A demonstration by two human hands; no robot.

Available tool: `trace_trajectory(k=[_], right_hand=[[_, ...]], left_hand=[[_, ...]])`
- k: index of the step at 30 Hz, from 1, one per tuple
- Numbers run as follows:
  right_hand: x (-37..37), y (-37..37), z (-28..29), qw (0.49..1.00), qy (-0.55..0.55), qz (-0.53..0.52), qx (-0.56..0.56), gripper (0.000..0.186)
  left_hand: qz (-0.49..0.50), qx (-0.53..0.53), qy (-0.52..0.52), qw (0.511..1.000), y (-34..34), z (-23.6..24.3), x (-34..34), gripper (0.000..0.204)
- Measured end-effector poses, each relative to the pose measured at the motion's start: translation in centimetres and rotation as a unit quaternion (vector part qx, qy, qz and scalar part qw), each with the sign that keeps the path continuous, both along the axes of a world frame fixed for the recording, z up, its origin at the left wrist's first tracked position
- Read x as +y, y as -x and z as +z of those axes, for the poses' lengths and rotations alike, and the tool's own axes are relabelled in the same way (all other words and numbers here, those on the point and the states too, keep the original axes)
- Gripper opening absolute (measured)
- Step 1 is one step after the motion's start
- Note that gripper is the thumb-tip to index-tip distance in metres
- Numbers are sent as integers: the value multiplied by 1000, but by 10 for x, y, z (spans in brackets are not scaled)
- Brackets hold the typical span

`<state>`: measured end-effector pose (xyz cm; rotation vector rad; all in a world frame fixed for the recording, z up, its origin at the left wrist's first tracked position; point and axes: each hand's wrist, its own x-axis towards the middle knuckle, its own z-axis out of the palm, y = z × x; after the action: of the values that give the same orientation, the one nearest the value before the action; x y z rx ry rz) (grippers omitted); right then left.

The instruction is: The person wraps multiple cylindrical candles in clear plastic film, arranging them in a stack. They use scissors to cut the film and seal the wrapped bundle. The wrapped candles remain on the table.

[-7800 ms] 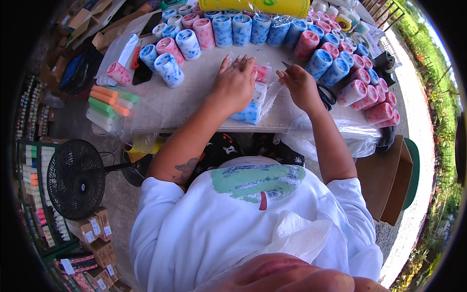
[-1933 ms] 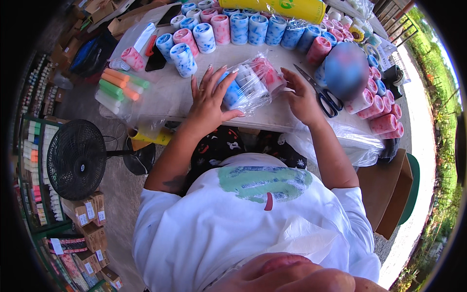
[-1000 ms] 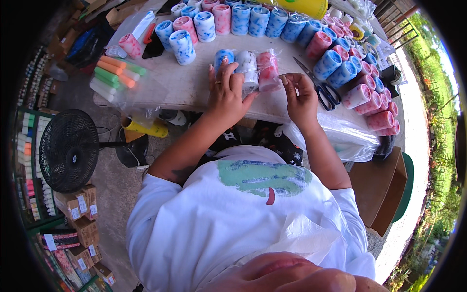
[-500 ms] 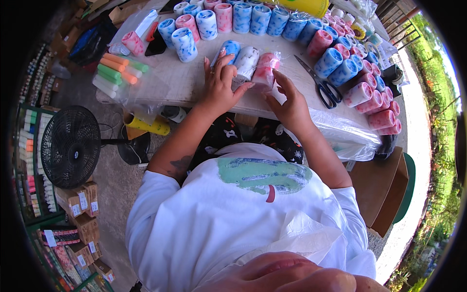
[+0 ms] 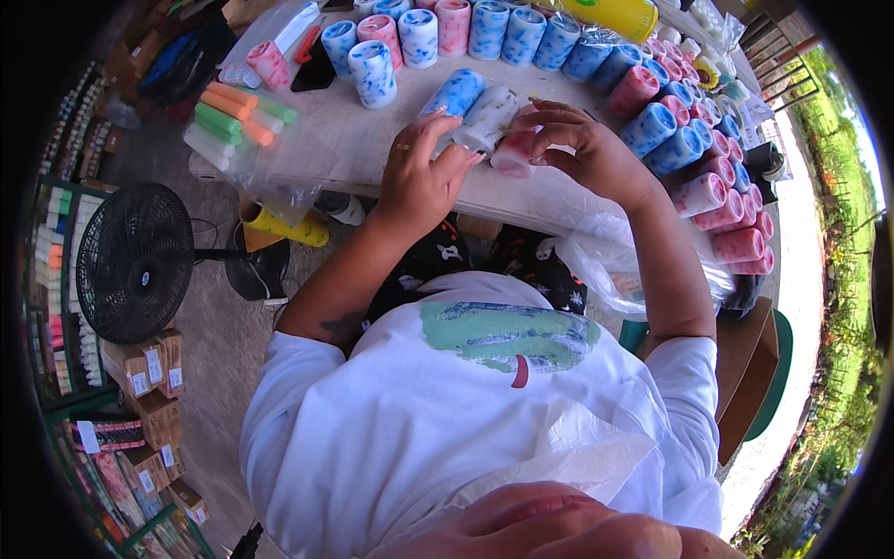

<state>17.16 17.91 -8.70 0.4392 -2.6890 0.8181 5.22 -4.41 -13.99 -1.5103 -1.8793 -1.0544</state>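
Three marbled pillar candles lie side by side near the table's front edge, in what looks like clear wrap: a blue one (image 5: 458,90), a white one with grey flecks (image 5: 494,110) and a red-and-white one (image 5: 510,156). My left hand (image 5: 419,177) is at their near ends, its bent fingers by the blue candle and its fingertips closed at the white one's end. From the right, my right hand (image 5: 587,144) curves over the red-and-white candle, fingers and thumb bent against it. That hand partly hides this candle.
Rows of standing blue-and-white candles (image 5: 489,33) line the table's back. More candles (image 5: 698,194) lie stacked on the right. A bag of orange, green and white sticks (image 5: 223,126) lies left. Clear plastic (image 5: 605,256) hangs over the front edge. A black fan (image 5: 135,264) stands below left.
My right hand has risen and turned over the red-and-white candle, its elbow out to the right. The three candles now lie more slanted. The scissors on the right are now hidden behind my right arm.
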Motion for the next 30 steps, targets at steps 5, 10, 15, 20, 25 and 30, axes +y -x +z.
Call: trace_trajectory(k=[5, 10, 15, 20, 25, 30], right_hand=[[-3, 2, 6, 995, 77, 18, -66, 15], [-2, -5, -6, 985, 141, 21, -93, 13], [-13, -12, -14, 989, 144, 12, -21, 18], [-12, -14, -19, 989, 144, 18, -10, 21], [-20, -16, -13, 990, 135, -20, -33, 25], [-19, -16, -16, 985, 164, -34, -30, 32]], left_hand=[[-56, -161, -10, 985, -3, -24, 8, 19], [-20, 2, -93, 995, -16, -27, 16, 29], [35, 48, 6, 998, -29, -28, 21, 24], [13, 43, 31, 999, -28, -23, 17, 15], [18, 39, 72, 996, -17, -26, -18, 16], [16, 8, 41, 999, -20, -20, -16, 23]])
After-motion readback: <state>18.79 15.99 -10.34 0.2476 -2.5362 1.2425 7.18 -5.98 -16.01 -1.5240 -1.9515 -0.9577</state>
